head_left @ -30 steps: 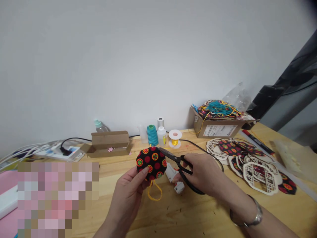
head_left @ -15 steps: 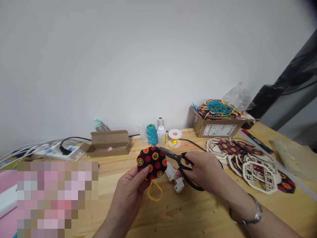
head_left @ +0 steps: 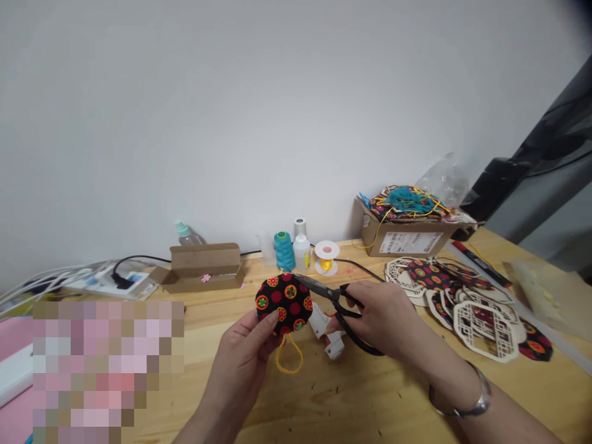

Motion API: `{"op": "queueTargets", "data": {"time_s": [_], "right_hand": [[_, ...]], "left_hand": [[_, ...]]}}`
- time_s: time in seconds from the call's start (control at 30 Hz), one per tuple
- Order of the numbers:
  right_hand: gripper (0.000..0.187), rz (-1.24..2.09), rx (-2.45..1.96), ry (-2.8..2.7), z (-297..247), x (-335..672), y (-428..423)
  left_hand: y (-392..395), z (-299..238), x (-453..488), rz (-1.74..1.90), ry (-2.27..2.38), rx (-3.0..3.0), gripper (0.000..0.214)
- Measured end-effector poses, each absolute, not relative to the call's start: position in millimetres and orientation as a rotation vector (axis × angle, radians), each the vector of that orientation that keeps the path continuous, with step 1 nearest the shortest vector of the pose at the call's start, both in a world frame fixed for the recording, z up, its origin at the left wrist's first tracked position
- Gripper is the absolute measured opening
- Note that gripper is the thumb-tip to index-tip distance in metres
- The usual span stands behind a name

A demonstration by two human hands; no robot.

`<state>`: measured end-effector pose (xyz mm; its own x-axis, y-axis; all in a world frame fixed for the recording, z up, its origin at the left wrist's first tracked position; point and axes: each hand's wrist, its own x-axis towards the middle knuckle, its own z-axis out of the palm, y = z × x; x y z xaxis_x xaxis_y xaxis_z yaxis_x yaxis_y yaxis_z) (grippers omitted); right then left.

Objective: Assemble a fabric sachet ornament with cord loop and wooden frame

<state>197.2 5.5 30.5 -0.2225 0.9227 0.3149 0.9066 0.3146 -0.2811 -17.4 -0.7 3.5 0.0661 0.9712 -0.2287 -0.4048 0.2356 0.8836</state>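
The left hand (head_left: pixel 250 351) pinches a round patterned fabric disc (head_left: pixel 289 302), thumb across its face; the right hand (head_left: pixel 377 317), apart from it, is wrapped around the handles of black scissors (head_left: pixel 324 291). The disc is held over the middle of the table (head_left: pixel 314 413), its flowered face turned to the wearer; being round, it shows no long axis, but its braided yellow loop (head_left: pixel 290 372) hangs toward the near side. The scissors' long axis slants from the right hand to the far left, the tip over the disc's far right rim; whether the two touch cannot be told.

Beyond the disc, left to right, stand a teal thread cone (head_left: pixel 283 251), a white bottle (head_left: pixel 302 254) and a spool (head_left: pixel 319 253) with yellow thread. A white tool (head_left: pixel 335 350) lies behind the scissors, partly hidden by them and the right hand. Patterned pieces and pale lattice frames (head_left: pixel 509 356) are heaped at the right.

At the far left, an open cardboard carton (head_left: pixel 203 259) holds a pink flower (head_left: pixel 206 279); at the far right, a labelled box (head_left: pixel 374 240) brims with patterned pieces and teal strands (head_left: pixel 407 200).
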Motion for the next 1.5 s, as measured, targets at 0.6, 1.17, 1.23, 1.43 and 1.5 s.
{"op": "queueTargets", "data": {"time_s": [0.6,1.17,1.23,1.43,1.5], "right_hand": [[0.044,0.073,-1.661,-2.186,34.5,197.3,4.1],[0.045,0.076,-1.685,-2.156,32.1,196.0,4.2],[0.047,0.080,-1.684,-2.141,31.8,195.6,4.0],[0.046,0.032,-1.650,-2.137,30.0,195.5,5.5],[0.046,0.014,-1.639,-2.131,28.4,195.6,6.5]], "left_hand": [[-1.6,0.6,-19.6,1.187,1.057,0.795,0.025],[0.1,-2.0,-19.0,1.177,1.025,0.788,0.026],[-0.2,-2.1,-19.0,1.182,1.008,0.779,0.026],[-1.5,-1.1,-19.7,1.184,0.993,0.749,0.026],[-1.9,-0.9,-19.9,1.184,0.988,0.755,0.026]]}}
